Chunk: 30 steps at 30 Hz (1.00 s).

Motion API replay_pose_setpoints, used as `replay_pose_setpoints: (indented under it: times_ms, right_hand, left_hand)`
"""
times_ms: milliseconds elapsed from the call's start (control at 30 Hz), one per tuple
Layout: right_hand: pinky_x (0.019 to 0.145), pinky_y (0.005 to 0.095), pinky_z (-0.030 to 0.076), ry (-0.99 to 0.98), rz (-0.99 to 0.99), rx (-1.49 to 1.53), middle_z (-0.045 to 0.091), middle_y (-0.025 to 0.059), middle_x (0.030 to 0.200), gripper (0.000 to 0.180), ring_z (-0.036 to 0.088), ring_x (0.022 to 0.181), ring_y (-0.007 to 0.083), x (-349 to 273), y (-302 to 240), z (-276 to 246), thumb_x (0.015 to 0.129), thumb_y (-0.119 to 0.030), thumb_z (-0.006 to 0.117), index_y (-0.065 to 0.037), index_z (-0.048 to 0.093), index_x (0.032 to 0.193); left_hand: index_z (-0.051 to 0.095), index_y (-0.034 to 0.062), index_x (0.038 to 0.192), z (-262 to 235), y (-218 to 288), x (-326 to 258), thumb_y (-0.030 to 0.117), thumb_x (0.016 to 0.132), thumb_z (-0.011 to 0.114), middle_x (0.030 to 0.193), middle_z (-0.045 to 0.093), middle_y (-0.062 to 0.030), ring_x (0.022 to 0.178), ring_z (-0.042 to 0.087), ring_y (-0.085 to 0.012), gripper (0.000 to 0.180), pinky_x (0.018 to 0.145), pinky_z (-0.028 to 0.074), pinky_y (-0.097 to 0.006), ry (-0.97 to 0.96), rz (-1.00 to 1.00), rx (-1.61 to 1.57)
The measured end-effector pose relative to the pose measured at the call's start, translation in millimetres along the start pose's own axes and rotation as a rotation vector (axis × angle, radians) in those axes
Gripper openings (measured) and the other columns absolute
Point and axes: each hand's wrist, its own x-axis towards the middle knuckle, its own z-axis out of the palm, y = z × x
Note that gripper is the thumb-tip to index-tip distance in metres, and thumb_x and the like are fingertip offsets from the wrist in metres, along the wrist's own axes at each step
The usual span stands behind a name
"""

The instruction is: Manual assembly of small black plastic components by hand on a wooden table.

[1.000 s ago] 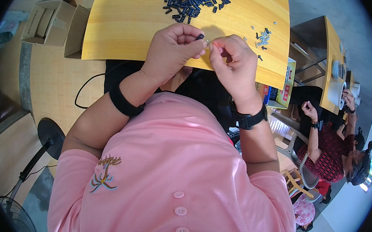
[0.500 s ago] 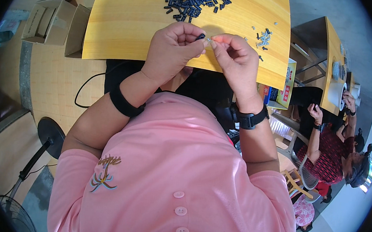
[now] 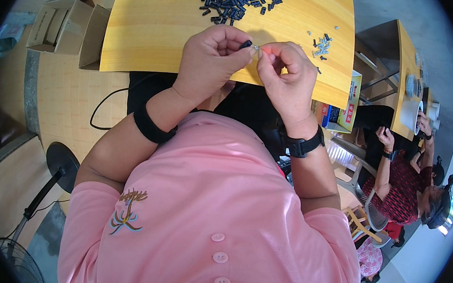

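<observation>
Yellow wood grain is shown across the counter (image 3: 154, 38), whose edges are bent by the wide lens at the top of the view. Over its near side, one black piece (image 3: 246, 44) is held in the grip of the left hand (image 3: 212, 54), which is drawn closed between thumb and curled fingers. The piece is short, dark and roughly cylindrical, with its lower part hidden by the fingers; finer detail is too small to be made out. By the grip of the right hand (image 3: 289, 71), pinched at the tips of thumb and forefinger, a tiny silvery piece (image 3: 255, 47) is held just beside the black one. A bright metallic glint is given off by it, but its exact shape is lost at this size, and whether the two pieces are touching cannot be told.

Farther up the counter, a dense pile of black pieces (image 3: 233, 1) is heaped, with stray ones scattered around its lower edge. To the right, a small cluster of silvery pieces (image 3: 322, 46) is laid, mixed with a few dark ones. Both wrists are circled by black bands (image 3: 152, 128), and a pink shirt (image 3: 195, 192) is worn. Beyond the counter's left edge, an open cardboard box (image 3: 58, 27) is placed; at the far right, a co-worker (image 3: 401, 186) is seated by another table (image 3: 401, 111).
</observation>
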Motion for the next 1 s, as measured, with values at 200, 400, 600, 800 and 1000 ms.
replay_pose_setpoints:
  times_ms: [200, 400, 600, 800, 1000]
  right_hand:
    - [0.049, 0.0265, 0.044, -0.014, 0.009, -0.016, 0.055, 0.0072, 0.062, 0.006, 0.053, 0.053, 0.0164, -2.3, 0.3, 1.7, 0.072, -0.003, 0.068, -0.001, 0.062, 0.072]
    - [0.049, 0.0266, 0.044, 0.028, -0.03, -0.025, 0.055, 0.0068, 0.061, 0.006, 0.053, 0.053, 0.0163, -0.5, -1.5, -0.1, 0.072, -0.003, 0.068, -0.002, 0.062, 0.071]
    - [0.05, 0.0258, 0.044, 0.023, -0.04, -0.014, 0.055, 0.0066, 0.063, 0.006, 0.053, 0.053, 0.0153, 0.5, -4.5, 0.1, 0.073, -0.004, 0.069, -0.001, 0.063, 0.073]
    - [0.05, 0.0248, 0.044, 0.027, -0.046, -0.001, 0.055, 0.0065, 0.063, 0.005, 0.054, 0.054, 0.0149, 0.2, -4.7, -0.1, 0.073, -0.003, 0.068, -0.001, 0.063, 0.074]
    - [0.05, 0.0264, 0.044, -0.002, -0.036, -0.021, 0.055, 0.0067, 0.063, 0.005, 0.054, 0.054, 0.0164, -1.2, -4.6, -0.3, 0.072, -0.003, 0.067, -0.001, 0.063, 0.073]
  left_hand:
    - [0.06, -0.0009, 0.1, 0.4, -1.2, -1.3, 0.002, 0.081, 0.069, 0.087, 0.064, -0.0046, 0.077, 0.062, -0.0083, 0.021, 0.072, 0.05, -0.02, 0.022, 0.037, 0.09]
    - [0.062, -0.0015, 0.095, 2.2, 0.1, -0.5, 0.006, 0.079, 0.071, 0.082, 0.065, -0.0041, 0.072, 0.06, -0.0058, 0.02, 0.066, 0.05, -0.019, 0.031, 0.074, -0.009]
    - [0.059, -0.0021, 0.102, 1.6, 8.3, -1.2, 0.005, 0.078, 0.071, 0.086, 0.065, -0.0066, 0.075, 0.063, -0.0091, 0.028, 0.069, 0.051, -0.019, 0.056, -0.134, -0.172]
    - [0.054, -0.003, 0.108, 0.6, 6.2, 1.6, 0.005, 0.078, 0.071, 0.086, 0.065, -0.0075, 0.074, 0.064, -0.0111, 0.036, 0.069, 0.051, -0.02, 0.052, -0.237, -0.402]
    - [0.056, 0.0007, 0.104, -2.7, 7.6, 0.4, 0.005, 0.082, 0.067, 0.087, 0.064, -0.0058, 0.078, 0.063, -0.0108, 0.025, 0.073, 0.05, -0.02, 0.01, -0.268, -0.276]
